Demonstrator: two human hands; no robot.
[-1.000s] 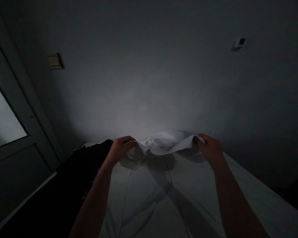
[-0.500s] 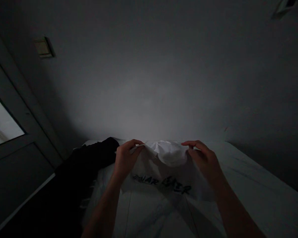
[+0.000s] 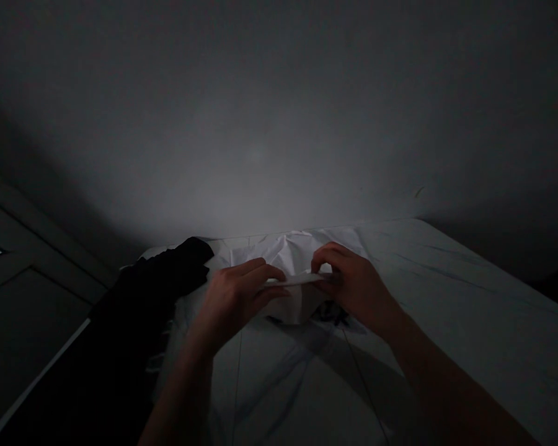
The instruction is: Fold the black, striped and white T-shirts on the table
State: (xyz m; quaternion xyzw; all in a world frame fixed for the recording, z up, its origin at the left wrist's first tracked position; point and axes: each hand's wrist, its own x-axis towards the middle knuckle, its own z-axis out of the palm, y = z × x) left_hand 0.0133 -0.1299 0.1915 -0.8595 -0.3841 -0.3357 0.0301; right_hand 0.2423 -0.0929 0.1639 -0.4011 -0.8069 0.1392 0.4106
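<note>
A white T-shirt (image 3: 292,253) with dark lettering lies partly bunched on the marble-patterned table, its near part lifted in my fingers. My left hand (image 3: 236,296) is closed, pinching the left end of a folded white edge between thumb and fingers. On the right, my right hand (image 3: 356,284) grips the same edge, with fingers curled and thumb below. Part of the lettering shows under the right hand; the rest is hidden in folds. The shirt's far side spreads flat toward the wall.
Black clothing (image 3: 165,282) is heaped along the table's left side and hangs toward me. The marble-patterned table (image 3: 451,285) meets a grey wall (image 3: 270,124) at the back. A door (image 3: 23,310) stands at the left. The room is dim.
Both hands have come closer together, bringing the held shirt edge inward and folding the front so most lettering is hidden. More white cloth now spreads behind them. My view has tilted downward.
</note>
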